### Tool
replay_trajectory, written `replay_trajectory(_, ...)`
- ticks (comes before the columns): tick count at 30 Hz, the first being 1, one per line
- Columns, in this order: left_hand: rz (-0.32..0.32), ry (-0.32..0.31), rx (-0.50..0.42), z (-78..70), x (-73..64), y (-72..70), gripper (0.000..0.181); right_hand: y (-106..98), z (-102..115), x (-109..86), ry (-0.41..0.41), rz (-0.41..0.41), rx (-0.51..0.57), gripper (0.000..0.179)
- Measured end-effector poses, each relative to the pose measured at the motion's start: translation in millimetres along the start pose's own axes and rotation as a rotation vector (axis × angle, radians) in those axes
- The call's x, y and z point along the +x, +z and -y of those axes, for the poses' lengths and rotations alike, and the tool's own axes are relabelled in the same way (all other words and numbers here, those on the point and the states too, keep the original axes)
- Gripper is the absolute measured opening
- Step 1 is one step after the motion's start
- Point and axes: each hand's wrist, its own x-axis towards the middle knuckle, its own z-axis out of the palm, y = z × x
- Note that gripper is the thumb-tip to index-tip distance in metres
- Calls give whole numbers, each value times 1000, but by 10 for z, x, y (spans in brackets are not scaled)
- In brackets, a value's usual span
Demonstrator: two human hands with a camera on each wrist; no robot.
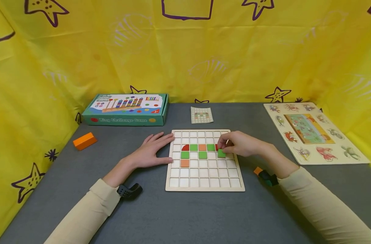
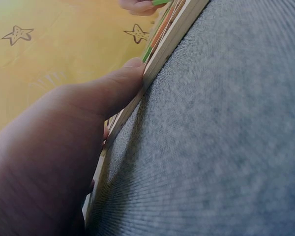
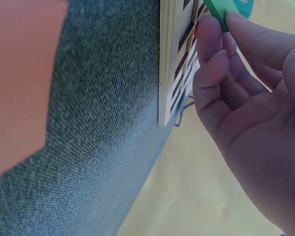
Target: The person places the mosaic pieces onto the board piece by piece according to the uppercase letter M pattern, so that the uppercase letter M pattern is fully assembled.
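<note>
A wooden grid board [image 1: 205, 183] lies flat on the grey table. Near its middle several tiles fill squares: a red rounded tile [image 1: 185, 147], green ones such as the green tile [image 1: 193, 147], and orange ones such as the orange tile [image 1: 184, 163]. Between thumb and index finger, my right hand [image 1: 238, 143] pinches a green square tile [image 1: 221, 153] over the right part of the board; another red tile is mostly hidden behind those fingers. Fingers spread, my left hand [image 1: 150, 152] rests along the board's left edge, with its thumb against the rim in the left wrist view.
Behind the board lies a small pattern card [image 1: 202, 115]. A Ring Challenge Game box [image 1: 126, 110] stands back left, with an orange block [image 1: 85, 141] before it. To the right is a sea-animal puzzle board [image 1: 318, 135]. An orange piece [image 1: 258, 170] sits by my right wrist.
</note>
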Motion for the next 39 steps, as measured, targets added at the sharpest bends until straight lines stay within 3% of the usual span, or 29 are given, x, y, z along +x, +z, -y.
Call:
replay_trajectory(10, 11, -16, 7, 6, -12, 14, 89, 59, -15, 3, -28, 9, 16, 6)
replay_trajectory(25, 2, -7, 3, 0, 4, 11, 88, 9, -47, -57, 30, 12, 53, 11)
replay_trajectory(39, 4, -7, 1, -12, -3, 0, 88, -110, -138, -282, 39, -10, 64, 13)
